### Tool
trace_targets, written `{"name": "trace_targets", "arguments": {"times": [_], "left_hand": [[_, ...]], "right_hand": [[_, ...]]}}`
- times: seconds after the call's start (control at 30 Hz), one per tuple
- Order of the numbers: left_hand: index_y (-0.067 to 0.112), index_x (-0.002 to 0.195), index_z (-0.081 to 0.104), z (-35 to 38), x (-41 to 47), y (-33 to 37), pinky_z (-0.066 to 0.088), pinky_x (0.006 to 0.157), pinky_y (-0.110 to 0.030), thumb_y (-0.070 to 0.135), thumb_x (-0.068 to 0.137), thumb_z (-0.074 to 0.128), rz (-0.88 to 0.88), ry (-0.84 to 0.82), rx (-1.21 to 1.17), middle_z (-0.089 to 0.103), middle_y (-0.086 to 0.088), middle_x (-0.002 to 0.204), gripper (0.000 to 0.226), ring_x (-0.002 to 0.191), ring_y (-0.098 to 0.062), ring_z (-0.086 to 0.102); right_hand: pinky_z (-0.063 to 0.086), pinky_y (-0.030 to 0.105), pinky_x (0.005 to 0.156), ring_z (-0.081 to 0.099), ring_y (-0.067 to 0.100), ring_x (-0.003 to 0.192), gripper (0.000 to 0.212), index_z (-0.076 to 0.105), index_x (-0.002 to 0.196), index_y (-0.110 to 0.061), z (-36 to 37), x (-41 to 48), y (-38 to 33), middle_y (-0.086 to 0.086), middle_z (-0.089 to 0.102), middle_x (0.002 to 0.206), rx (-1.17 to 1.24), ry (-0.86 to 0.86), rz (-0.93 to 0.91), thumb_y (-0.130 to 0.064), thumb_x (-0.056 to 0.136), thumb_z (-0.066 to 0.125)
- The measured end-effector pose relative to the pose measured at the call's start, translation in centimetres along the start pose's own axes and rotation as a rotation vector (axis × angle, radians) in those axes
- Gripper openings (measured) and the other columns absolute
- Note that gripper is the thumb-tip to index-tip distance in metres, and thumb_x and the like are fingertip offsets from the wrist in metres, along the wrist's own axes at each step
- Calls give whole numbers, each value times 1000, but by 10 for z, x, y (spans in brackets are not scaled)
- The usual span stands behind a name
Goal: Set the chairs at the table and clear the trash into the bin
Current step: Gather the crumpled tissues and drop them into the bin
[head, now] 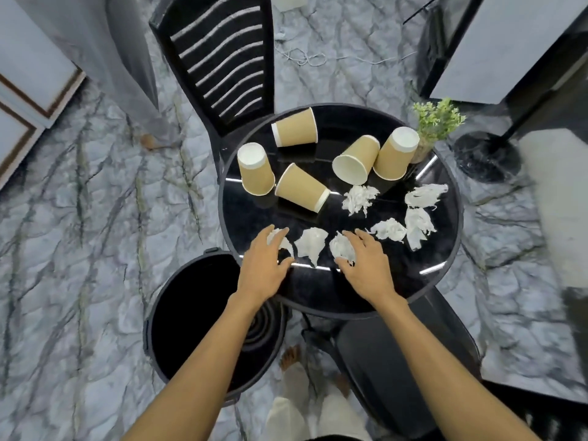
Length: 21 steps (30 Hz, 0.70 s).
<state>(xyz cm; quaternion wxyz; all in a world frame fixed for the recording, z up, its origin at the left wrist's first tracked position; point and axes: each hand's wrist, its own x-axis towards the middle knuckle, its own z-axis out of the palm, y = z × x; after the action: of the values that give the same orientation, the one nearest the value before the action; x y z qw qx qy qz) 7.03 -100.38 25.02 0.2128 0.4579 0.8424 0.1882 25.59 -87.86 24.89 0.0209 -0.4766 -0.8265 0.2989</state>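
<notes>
A crumpled tissue lies under your left hand, a second tissue under your right hand, and a third tissue between them on the counter. Your fingers half-curl over the paper; you cannot tell whether they grip. The bin stands beside your left wrist.
</notes>
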Motion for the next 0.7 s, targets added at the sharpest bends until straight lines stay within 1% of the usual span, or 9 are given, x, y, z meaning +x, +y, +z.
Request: {"name": "trace_targets", "arguments": {"times": [0.13, 0.23, 0.3, 0.33, 0.37, 0.4, 0.47, 0.57, 0.7], "left_hand": [[29, 146, 39, 17, 23, -5, 35, 112, -42, 37, 90, 66, 29, -42, 30, 33, -8, 155, 63, 139, -27, 34], [22, 138, 51, 26, 31, -6, 36, 107, -35, 19, 91, 67, 64, 0, 38, 48, -9, 141, 50, 128, -30, 43], [18, 131, 58, 29, 32, -8, 41, 100, -30, 5, 90, 64, 64, 30, -59, 55, -8, 130, 43, 118, -27, 49], [17, 129, 60, 29, 31, -9, 40, 97, -27, 4, 90, 64, 62, 51, -113, 56, -7, 127, 41, 116, -25, 51], [16, 128, 61, 29, 30, -8, 39, 96, -25, 5, 90, 64, 60, 76, -159, 56, -5, 125, 40, 115, -23, 52], [17, 128, 61, 27, 28, -5, 39, 96, -24, 8, 90, 66, 59, 98, -201, 55, -4, 125, 40, 115, -19, 52], [21, 130, 60, 24, 27, 6, 39, 98, -23, 16, 89, 69, 64, 115, -280, 52, 1, 125, 43, 115, -11, 49], [26, 135, 56, 23, 29, 29, 35, 100, -21, 27, 86, 72, 92, 77, -367, 47, 5, 130, 51, 120, -7, 44], [30, 143, 44, 40, 40, 48, 26, 110, -24, 35, 83, 75, 105, -27, -350, 36, 6, 147, 67, 136, -9, 32]], "right_hand": [[40, 46, 103, 38, 26, 129, 58, 44, 143, -28, 17, 11, 3, 5, 42, 144, -23, 18, 20, -33, 90, 66], [48, 39, 94, 44, 23, 112, 49, 52, 138, -26, 26, 14, 9, 4, 52, 126, 17, 72, -30, -23, 91, 66], [47, 20, 89, 44, 20, 108, 43, 55, 135, -24, 28, 13, 11, 3, 53, 118, 106, 87, -52, -17, 93, 63], [42, 9, 87, 44, 18, 108, 41, 56, 134, -23, 26, 11, 12, 3, 53, 117, 151, 92, -46, -16, 94, 62], [37, 2, 85, 43, 16, 107, 39, 57, 133, -23, 23, 9, 13, 2, 53, 115, 186, 106, -39, -16, 95, 61], [33, 0, 84, 43, 14, 107, 38, 58, 132, -24, 19, 8, 15, 0, 53, 114, 209, 133, -37, -17, 95, 60], [33, 7, 89, 44, 13, 107, 36, 59, 129, -27, 6, 7, 20, -4, 56, 113, 192, 232, -46, -21, 94, 61], [35, 28, 97, 47, 18, 110, 36, 59, 127, -29, -19, 15, 40, -3, 59, 115, 128, 414, 8, -26, 91, 63], [35, 38, 107, 44, 28, 125, 36, 58, 127, -22, -43, 32, 76, 7, 53, 131, 142, 521, 156, -27, 91, 62]]}}
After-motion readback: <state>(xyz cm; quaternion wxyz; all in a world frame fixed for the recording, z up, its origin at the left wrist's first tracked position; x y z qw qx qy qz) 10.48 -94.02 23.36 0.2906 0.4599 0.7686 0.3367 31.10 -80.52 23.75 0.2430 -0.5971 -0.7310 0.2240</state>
